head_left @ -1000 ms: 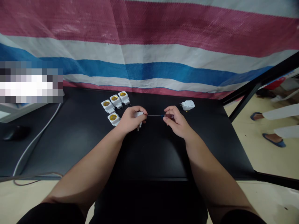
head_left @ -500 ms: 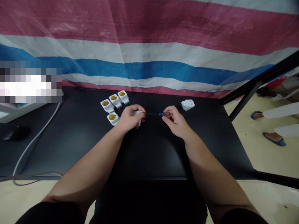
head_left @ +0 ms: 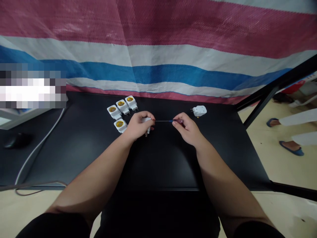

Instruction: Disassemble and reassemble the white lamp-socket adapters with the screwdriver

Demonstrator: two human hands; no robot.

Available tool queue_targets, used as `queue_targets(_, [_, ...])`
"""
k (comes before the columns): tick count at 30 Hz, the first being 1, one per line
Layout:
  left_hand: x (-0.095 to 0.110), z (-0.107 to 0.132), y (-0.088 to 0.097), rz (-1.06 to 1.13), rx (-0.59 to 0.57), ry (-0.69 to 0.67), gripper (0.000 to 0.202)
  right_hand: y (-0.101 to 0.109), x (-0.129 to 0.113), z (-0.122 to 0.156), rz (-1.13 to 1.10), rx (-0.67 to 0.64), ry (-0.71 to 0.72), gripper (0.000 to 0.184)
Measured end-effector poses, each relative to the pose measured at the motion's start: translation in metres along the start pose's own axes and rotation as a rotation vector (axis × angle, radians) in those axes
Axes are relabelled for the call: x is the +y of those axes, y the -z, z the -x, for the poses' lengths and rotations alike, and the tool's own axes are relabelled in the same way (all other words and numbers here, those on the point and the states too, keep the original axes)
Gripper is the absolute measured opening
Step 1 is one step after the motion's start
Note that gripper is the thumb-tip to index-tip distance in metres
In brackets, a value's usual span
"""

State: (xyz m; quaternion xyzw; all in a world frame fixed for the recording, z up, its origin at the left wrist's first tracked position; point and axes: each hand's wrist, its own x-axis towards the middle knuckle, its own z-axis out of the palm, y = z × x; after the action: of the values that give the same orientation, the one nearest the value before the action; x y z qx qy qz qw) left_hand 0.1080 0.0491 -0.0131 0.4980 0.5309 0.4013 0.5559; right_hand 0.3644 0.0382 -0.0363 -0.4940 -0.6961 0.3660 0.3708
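Observation:
In the middle of the black table, my left hand [head_left: 139, 125] is closed around a white plug-in lamp socket [head_left: 148, 131], mostly hidden by my fingers. My right hand [head_left: 186, 128] pinches the coloured handle of a screwdriver [head_left: 162, 121], held level. Its thin shaft points left, with the tip at the socket by my left fingertips; the exact contact point is hidden. Left of my left hand, several like sockets with brassy round openings stand in a group, the nearest socket [head_left: 120, 124] close to my wrist. Another white socket [head_left: 200, 111] lies turned over, beyond my right hand.
A striped tarp [head_left: 158, 74] hangs behind the black table [head_left: 158, 165]. At the left are a black mouse [head_left: 16, 140], a grey cable [head_left: 39, 145] and a white box-like object [head_left: 22, 118]. Black frame bars [head_left: 277, 86] edge the right; another person's legs [head_left: 297, 117] show beyond.
The fingers of my right hand have shifted slightly around the screwdriver handle, which looks turned a little. My left hand keeps its hold, and the other sockets stay in place.

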Motion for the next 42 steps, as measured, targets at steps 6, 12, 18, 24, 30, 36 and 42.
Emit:
queue_targets(6, [0.000, 0.001, 0.000, -0.050, -0.044, -0.050, 0.015, -0.001, 0.004, -0.001, -0.051, -0.022, -0.038, 0.040])
queue_targets(12, [0.001, 0.001, 0.000, -0.038, -0.013, -0.010, 0.019, -0.001, -0.003, 0.001, 0.008, -0.042, -0.020, 0.033])
queue_targets(18, [0.001, 0.000, 0.000, -0.035, -0.014, -0.013, 0.020, -0.004, -0.003, 0.001, -0.057, -0.035, -0.009, 0.033])
queue_targets(24, [-0.001, -0.001, 0.002, -0.025, -0.036, -0.040, 0.021, -0.004, -0.005, 0.001, 0.003, -0.076, -0.076, 0.046])
queue_targets(30, [-0.003, -0.003, 0.002, -0.020, -0.010, -0.014, 0.022, -0.007, -0.008, 0.002, -0.008, -0.051, -0.013, 0.028])
queue_targets(36, [-0.003, -0.002, 0.003, -0.058, -0.031, -0.052, 0.021, -0.004, -0.011, 0.001, -0.034, -0.054, -0.057, 0.036])
queue_targets(42, [-0.005, 0.002, 0.006, -0.227, -0.096, -0.272, 0.013, -0.001, -0.003, -0.001, -0.150, -0.092, -0.148, 0.050])
